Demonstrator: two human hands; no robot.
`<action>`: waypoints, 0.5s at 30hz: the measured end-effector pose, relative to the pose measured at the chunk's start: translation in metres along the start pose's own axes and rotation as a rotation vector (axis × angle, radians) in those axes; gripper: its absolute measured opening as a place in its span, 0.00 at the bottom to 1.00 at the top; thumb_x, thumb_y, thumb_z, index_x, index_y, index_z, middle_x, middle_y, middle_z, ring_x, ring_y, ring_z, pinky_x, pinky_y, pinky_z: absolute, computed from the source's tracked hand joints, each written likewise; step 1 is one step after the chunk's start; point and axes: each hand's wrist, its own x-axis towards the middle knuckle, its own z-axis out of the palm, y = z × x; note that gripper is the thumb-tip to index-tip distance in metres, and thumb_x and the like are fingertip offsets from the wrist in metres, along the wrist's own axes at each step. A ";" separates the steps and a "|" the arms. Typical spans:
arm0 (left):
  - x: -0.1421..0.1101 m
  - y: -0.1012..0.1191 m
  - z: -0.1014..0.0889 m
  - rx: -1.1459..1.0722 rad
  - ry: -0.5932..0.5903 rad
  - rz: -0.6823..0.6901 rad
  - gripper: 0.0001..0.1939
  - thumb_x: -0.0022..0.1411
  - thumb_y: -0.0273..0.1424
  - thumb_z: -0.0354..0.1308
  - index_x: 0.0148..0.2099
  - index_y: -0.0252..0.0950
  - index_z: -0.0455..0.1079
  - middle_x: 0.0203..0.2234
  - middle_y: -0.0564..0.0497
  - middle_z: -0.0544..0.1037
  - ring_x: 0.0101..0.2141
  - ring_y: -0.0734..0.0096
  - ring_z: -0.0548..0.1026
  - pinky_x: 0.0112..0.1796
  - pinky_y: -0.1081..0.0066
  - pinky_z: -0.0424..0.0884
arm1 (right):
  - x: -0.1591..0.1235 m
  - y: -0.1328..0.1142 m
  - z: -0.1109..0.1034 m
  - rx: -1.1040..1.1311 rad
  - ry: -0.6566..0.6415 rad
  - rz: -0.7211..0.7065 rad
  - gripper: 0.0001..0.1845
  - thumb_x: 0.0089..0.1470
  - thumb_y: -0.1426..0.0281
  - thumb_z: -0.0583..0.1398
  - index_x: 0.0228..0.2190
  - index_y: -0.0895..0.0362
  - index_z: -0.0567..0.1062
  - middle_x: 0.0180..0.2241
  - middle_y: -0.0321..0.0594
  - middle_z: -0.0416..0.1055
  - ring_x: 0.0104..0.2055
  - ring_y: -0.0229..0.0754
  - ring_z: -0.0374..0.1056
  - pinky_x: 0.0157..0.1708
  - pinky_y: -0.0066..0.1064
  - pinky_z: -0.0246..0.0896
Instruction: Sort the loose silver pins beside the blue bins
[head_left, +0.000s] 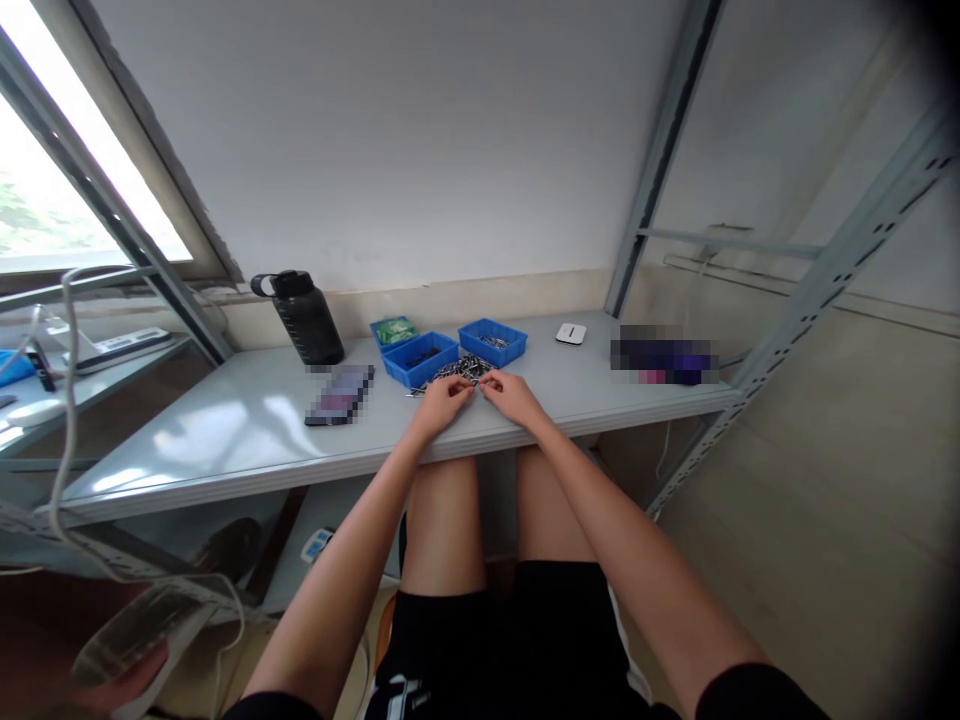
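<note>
My left hand [444, 402] is closed in a pinch at the near edge of a pile of small dark and silvery metal pieces [466, 368]. Close beside it, my right hand [513, 397] also has its fingertips pressed together. Whatever sits between the fingers of either hand is too small to make out. Behind the left hand stands a blue box [409, 376] with its lid [394, 332] tipped back and dark small parts inside. A second blue tray [511, 352], behind the right hand, holds some silvery pieces.
A phone [341, 395] lies left of the boxes, with a black water bottle [309, 325] behind it. To the right are a small white square object [571, 334] and a blurred dark bundle [664, 358]. Metal shelf posts [667, 150] frame the grey table [247, 445].
</note>
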 end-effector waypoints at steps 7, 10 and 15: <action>-0.001 0.002 -0.001 -0.037 0.026 0.007 0.12 0.66 0.37 0.55 0.40 0.32 0.71 0.33 0.51 0.76 0.34 0.70 0.75 0.39 0.63 0.73 | 0.001 0.002 0.000 0.000 -0.022 -0.014 0.09 0.55 0.70 0.56 0.36 0.57 0.76 0.27 0.37 0.74 0.31 0.39 0.68 0.33 0.28 0.59; -0.002 0.006 -0.003 -0.066 0.040 0.027 0.11 0.65 0.36 0.56 0.39 0.32 0.71 0.33 0.51 0.76 0.35 0.69 0.75 0.40 0.62 0.72 | 0.000 0.000 0.000 -0.009 -0.092 -0.062 0.07 0.52 0.71 0.59 0.32 0.55 0.77 0.28 0.36 0.75 0.31 0.40 0.68 0.33 0.28 0.58; -0.002 0.008 -0.003 -0.110 0.068 0.031 0.11 0.66 0.36 0.55 0.39 0.32 0.70 0.33 0.50 0.76 0.36 0.69 0.75 0.41 0.62 0.72 | -0.002 -0.001 -0.001 0.000 -0.126 -0.095 0.06 0.51 0.69 0.60 0.29 0.55 0.77 0.29 0.36 0.76 0.32 0.40 0.68 0.35 0.28 0.58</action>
